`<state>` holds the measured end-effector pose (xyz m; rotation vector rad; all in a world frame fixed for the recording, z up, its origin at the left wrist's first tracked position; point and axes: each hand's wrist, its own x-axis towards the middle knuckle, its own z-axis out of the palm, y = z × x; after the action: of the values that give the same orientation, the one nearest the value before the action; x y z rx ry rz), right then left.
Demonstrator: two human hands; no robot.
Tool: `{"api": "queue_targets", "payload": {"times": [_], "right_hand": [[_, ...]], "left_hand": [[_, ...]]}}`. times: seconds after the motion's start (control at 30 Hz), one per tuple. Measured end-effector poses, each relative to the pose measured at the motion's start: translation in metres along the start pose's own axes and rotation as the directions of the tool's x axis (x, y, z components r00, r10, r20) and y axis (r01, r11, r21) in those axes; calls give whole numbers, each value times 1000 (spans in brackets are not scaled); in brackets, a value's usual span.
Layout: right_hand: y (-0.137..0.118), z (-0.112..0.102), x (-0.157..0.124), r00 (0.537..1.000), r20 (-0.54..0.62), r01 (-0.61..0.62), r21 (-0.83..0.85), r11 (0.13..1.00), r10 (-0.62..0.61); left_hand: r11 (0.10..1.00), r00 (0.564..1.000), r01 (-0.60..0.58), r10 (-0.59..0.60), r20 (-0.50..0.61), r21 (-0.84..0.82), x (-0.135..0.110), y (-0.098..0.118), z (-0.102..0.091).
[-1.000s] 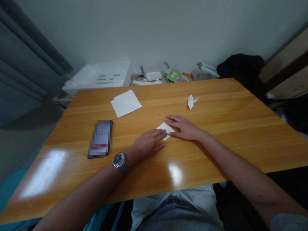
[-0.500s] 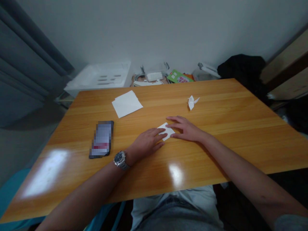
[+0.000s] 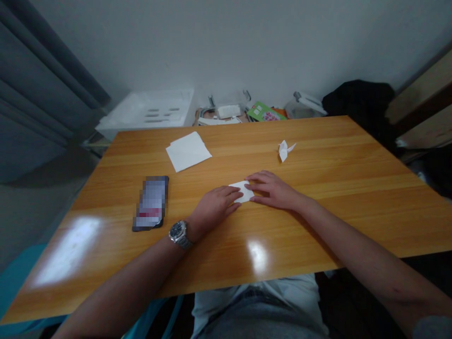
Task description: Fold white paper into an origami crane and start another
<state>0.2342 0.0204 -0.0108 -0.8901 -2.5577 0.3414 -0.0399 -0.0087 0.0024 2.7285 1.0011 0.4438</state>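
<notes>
A small white piece of paper (image 3: 243,192), apparently folded, lies flat on the wooden table between my hands. My left hand (image 3: 216,206), with a metal watch on its wrist, rests its outstretched fingers on the left part of the paper. From the right, my right hand (image 3: 271,189) reaches over with its fingers spread, their tips at the paper's right edge. Both hands cover parts of the paper, so its full outline is hidden. Beyond my right hand stands a white folded paper crane (image 3: 284,150).
White paper sheets (image 3: 189,151) lie at the back left of the table (image 3: 318,165). A phone (image 3: 151,203) with a blurred screen is left of my left hand. Behind the far edge are a white tray (image 3: 141,110), a green booklet (image 3: 264,112) and a lidded clear box (image 3: 305,104).
The small paper has turned from a diamond-like position to one with its edges more square to me. My right fingers have come onto its right edge; the view has shifted slightly.
</notes>
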Motion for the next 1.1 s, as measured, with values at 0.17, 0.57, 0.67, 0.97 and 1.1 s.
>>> {"api": "queue_targets", "payload": {"times": [0.17,0.57,0.67,0.97,1.1], "right_hand": [[-1,-5,5,999,33,15,7,1000,-15],[-9,-5,5,999,28,38,-73,997,-36],[-9,-2,4,1000,6,30,-79,996,-30],[-11,0,5,996,-86,-20,12,1000,21],[-7,4,4,990,-125,-44,117,992,59]], "left_hand": [[1000,1000,23,-23,-20,-20,-1,1,0],[999,994,-13,8,-109,-45,2,2,1],[999,992,-13,8,-127,-39,1,1,2],[1000,994,14,-14,-105,-4,1,1,2],[999,984,32,-32,-176,2,3,0,1]]}}
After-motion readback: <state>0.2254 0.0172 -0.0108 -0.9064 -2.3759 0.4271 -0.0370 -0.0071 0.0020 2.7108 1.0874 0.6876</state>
